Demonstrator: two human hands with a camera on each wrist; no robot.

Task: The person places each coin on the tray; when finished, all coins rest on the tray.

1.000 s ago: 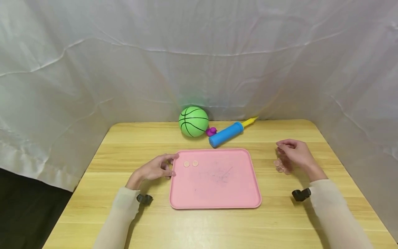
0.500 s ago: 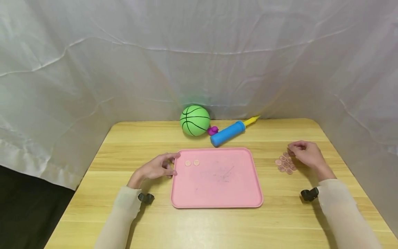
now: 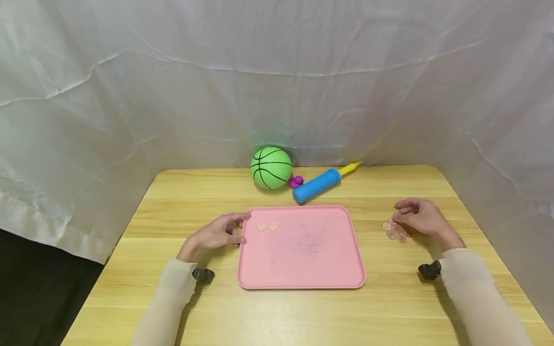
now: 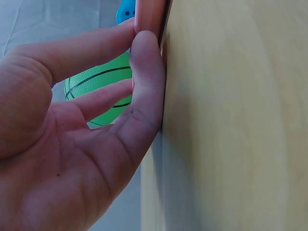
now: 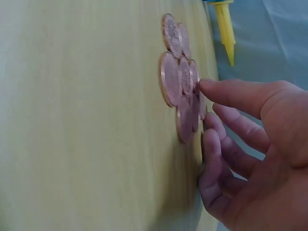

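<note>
Copper-coloured coins point(image 3: 391, 231) lie in a flat, overlapping cluster on the table's right side. My right hand point(image 3: 421, 217) is at the cluster's far right edge; in the right wrist view its thumb tip meets the coins point(image 5: 171, 79), with a gap between thumb and bent fingers. A pink tray point(image 3: 303, 269) lies mid-table, with two similar coins point(image 3: 267, 226) side by side near its far left corner. My left hand point(image 3: 215, 232) holds the tray's left edge, thumb and forefinger over the rim. In the left wrist view, thumb and a finger bear against the tray edge point(image 4: 149, 17).
Behind the tray are a green ball point(image 3: 271, 167) with black basketball lines, a small purple rubber duck point(image 3: 296, 182), and a blue hand pump point(image 3: 318, 186) with a yellow nozzle. Pale cloth point(image 3: 277, 96) hangs along the far edge of the wooden table point(image 3: 298, 315).
My right hand first drew back to the right, uncovering more coins, then came slightly left so its thumb reaches the cluster. My left hand keeps its hold on the tray.
</note>
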